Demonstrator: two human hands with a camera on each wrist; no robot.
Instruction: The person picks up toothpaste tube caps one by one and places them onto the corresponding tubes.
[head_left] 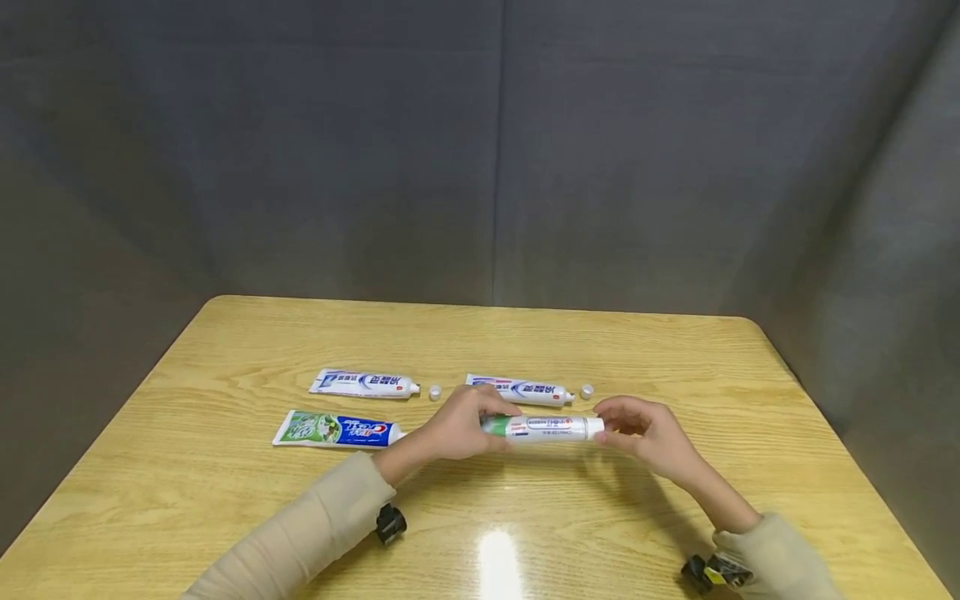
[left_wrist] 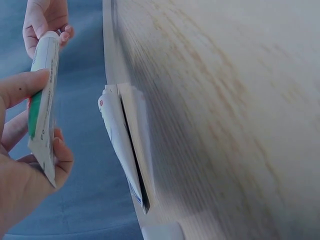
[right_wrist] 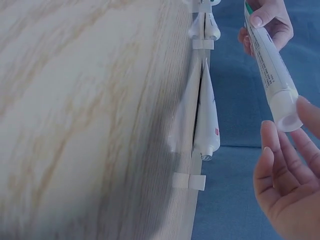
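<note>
In the head view my left hand point(head_left: 465, 422) grips a white and green toothpaste tube point(head_left: 551, 428) near its flat end and holds it above the table. Thumb and fingers lie on opposite sides of it in the left wrist view. My right hand point(head_left: 651, 437) is at the other end, where thumb and forefinger pinch the white cap point(right_wrist: 286, 111); its other fingers are bent loosely below. Behind the held tube lies an uncapped white toothpaste tube point(head_left: 536, 392), partly covered by the left hand. A blue and green toothpaste tube point(head_left: 337, 429) lies left, its nozzle end behind the left wrist.
Another uncapped white tube point(head_left: 367, 384) lies at the back left. One small white cap point(head_left: 435, 392) sits by its nozzle, and a second loose cap point(head_left: 587, 391) stands beside the other nozzle. The wooden table point(head_left: 637, 346) ends at a dark curtain point(head_left: 495, 167).
</note>
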